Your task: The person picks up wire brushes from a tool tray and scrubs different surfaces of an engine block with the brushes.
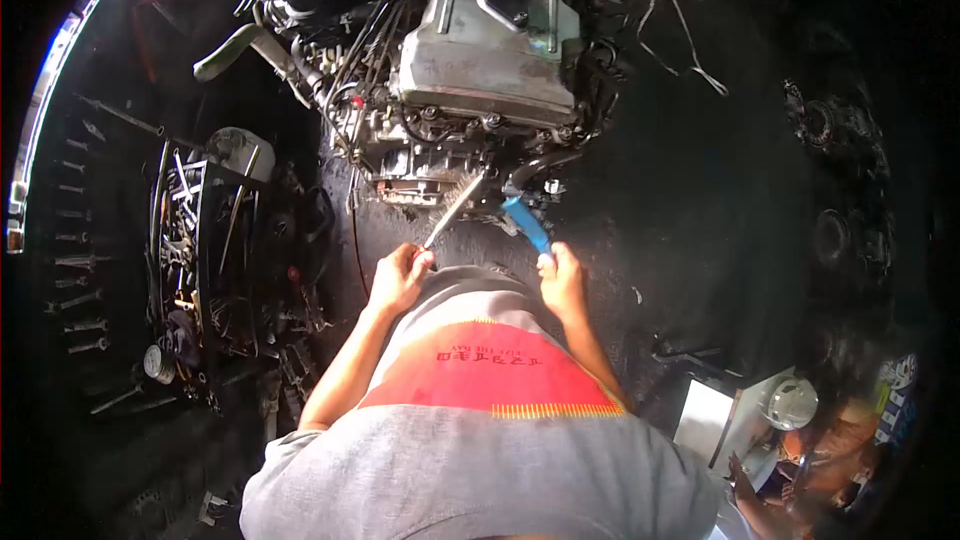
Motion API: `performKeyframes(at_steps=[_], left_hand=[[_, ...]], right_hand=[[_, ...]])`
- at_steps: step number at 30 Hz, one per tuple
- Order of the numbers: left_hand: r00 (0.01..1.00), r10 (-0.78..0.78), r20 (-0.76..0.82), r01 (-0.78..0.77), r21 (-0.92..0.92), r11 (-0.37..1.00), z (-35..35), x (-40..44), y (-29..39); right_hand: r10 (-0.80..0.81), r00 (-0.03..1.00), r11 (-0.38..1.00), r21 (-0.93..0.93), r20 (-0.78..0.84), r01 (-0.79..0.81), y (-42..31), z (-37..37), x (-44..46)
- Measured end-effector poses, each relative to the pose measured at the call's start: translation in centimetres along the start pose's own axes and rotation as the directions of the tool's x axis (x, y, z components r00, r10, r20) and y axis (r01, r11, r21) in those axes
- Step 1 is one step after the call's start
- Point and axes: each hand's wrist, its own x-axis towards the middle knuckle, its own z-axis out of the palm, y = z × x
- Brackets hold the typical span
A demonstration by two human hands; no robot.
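My left hand (397, 280) is closed around the near end of a long, thin, pale tool (453, 215). Its far end reaches up to the engine's lower front, and fine bristle-like strands show beside it. A blue, roughly cylindrical tool (527, 224) points from my right hand (562, 278) toward the engine; its exact kind is unclear. The fingers of that hand are wrapped round its near end. Ahead of both hands stands a large engine (490, 60) with a grey metal cover, exposed parts along its front and dark wires on its left side.
A rack of wrenches and other tools (185, 220) stands at left, with more wrenches (75, 285) in a row beyond it. Dark machine parts (835, 130) lie at far right. At lower right, a person's hand (745, 485) shows near a white panel (705, 415).
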Motion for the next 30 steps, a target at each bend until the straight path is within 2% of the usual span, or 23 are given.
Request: performKeyframes(at_steps=[1,3,4,5,6,7,8,9,11,13,15,16,17,18,19,21,23,25,26,27,28,29,30], left_hand=[[1.000,-0.001,0.026,0.002,-0.036,0.999,1.4,0.5,-0.5],[0.999,-0.017,0.039,0.017,0.000,1.000,5.0,2.6,-2.5],[1.000,-0.029,0.008,0.029,-0.041,0.999,5.8,3.2,-1.8],[0.991,0.109,-0.083,-0.112,-0.032,0.993,5.9,3.6,-0.5],[0.977,0.174,-0.120,-0.184,-0.084,0.979,4.9,4.2,0.8],[0.966,0.216,-0.144,-0.234,-0.130,0.963,3.3,4.2,2.2],[0.937,0.298,-0.182,-0.307,-0.025,0.951,1.0,3.9,3.8],[0.894,0.387,-0.224,-0.379,0.082,0.922,-1.6,4.3,5.6],[0.898,0.372,-0.234,-0.333,0.190,0.924,-5.7,5.0,8.1],[0.832,0.439,-0.339,-0.402,0.177,0.898,-7.8,6.0,10.0],[0.808,0.474,-0.350,-0.438,0.182,0.881,-8.3,8.1,9.5],[0.768,0.526,-0.364,-0.471,0.236,0.850,-7.8,9.1,8.9],[0.737,0.567,-0.368,-0.491,0.286,0.823,-7.2,9.5,8.1],[0.811,0.507,-0.291,-0.396,0.365,0.843,-6.9,10.2,7.5],[0.798,0.531,-0.284,-0.396,0.416,0.818,-6.6,10.4,7.6],[0.803,0.509,-0.312,-0.392,0.368,0.843,-6.3,9.6,8.6],[0.785,0.519,-0.339,-0.398,0.366,0.841,-6.5,9.1,10.7],[0.777,0.514,-0.364,-0.391,0.361,0.847,-6.0,8.6,10.7],[0.810,0.488,-0.326,-0.355,0.389,0.850,-5.5,9.2,9.7],[0.841,0.456,-0.292,-0.317,0.417,0.852,-5.2,9.7,9.0],[0.952,0.261,-0.158,-0.159,0.474,0.866,-5.2,9.9,8.8],[0.971,0.204,-0.125,-0.153,0.329,0.932,-4.9,10.0,8.1],[0.965,0.194,-0.176,-0.129,0.327,0.936,-4.4,10.0,7.4]], right_hand=[[0.075,0.997,0.997,0.006,-0.007,-0.075,1.3,1.0,-0.6],[0.054,0.994,0.996,-0.067,-0.092,-0.061,2.3,2.1,0.0],[0.069,0.988,0.997,-0.023,-0.138,-0.073,1.4,1.9,1.4],[-0.021,0.981,0.999,-0.041,-0.193,0.013,-0.1,0.8,3.2],[-0.105,0.967,0.993,-0.068,-0.233,0.092,-2.1,-1.2,5.1],[-0.104,0.955,0.995,-0.019,-0.277,0.103,-5.2,-3.6,6.4],[-0.214,0.925,0.975,-0.012,-0.313,0.222,-5.9,-5.5,8.0],[-0.219,0.916,0.976,-0.062,-0.336,0.211,-9.0,-8.2,8.6],[-0.260,0.859,0.939,0.090,-0.441,0.331,-11.6,-10.1,10.3],[-0.279,0.795,0.937,0.029,-0.539,0.348,-11.3,-8.6,11.8],[-0.190,0.923,0.972,-0.196,-0.334,0.129,-8.1,-4.5,13.5],[-0.157,0.953,0.950,-0.302,-0.260,0.075,-7.6,-3.0,13.9],[-0.247,0.919,0.943,-0.293,-0.306,0.156,-6.9,-2.5,13.6],[-0.267,0.882,0.958,-0.210,-0.389,0.197,-6.7,-2.8,13.7],[-0.271,0.839,0.963,-0.121,-0.472,0.242,-7.5,-3.4,13.7],[-0.287,0.806,0.958,-0.146,-0.517,0.248,-8.1,-4.7,13.7],[-0.400,0.831,0.914,-0.238,-0.386,0.330,-8.0,-4.5,14.0],[-0.306,0.921,0.936,-0.249,-0.239,0.247,-6.7,-3.4,14.3],[-0.339,0.897,0.934,-0.214,-0.285,0.285,-7.1,-3.8,14.3],[-0.371,0.868,0.927,-0.180,-0.329,0.328,-7.9,-4.5,14.1],[-0.424,0.826,0.906,-0.179,-0.371,0.385,-8.7,-5.3,13.9],[-0.424,0.829,0.905,-0.179,-0.363,0.385,-8.6,-5.4,13.7],[-0.428,0.804,0.900,-0.113,-0.412,0.421,-8.5,-5.5,13.5]])
